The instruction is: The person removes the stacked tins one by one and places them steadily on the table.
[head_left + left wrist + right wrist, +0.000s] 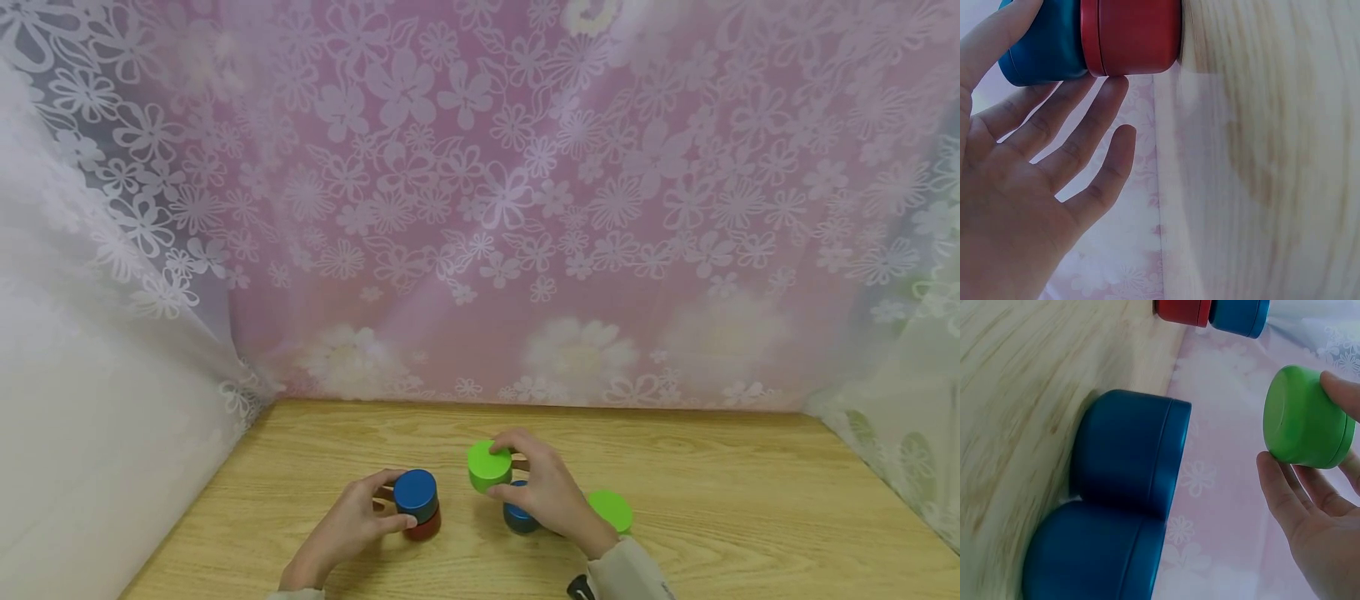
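Observation:
A round blue tin (416, 492) stands on a red tin (424, 527) on the table, their edges nearly lined up. My left hand (354, 518) holds the blue tin between thumb and fingers; in the left wrist view, fingertips also reach the red tin (1138, 37). My right hand (551, 487) grips a green tin (489, 467) by its sides. The right wrist view has this green tin (1304, 419) tilted and raised off the table. Below it, two blue tins stand side by side, one nearer (1085, 553) and one farther (1129, 450). From the head, my right hand partly covers a blue tin (519, 518).
Another green tin (611, 510) is to the right of my right wrist, partly behind it. A small black object (579, 587) shows beside the right sleeve. Flowered curtain cloth (480, 250) hangs behind the wooden table (712, 483) and along both sides.

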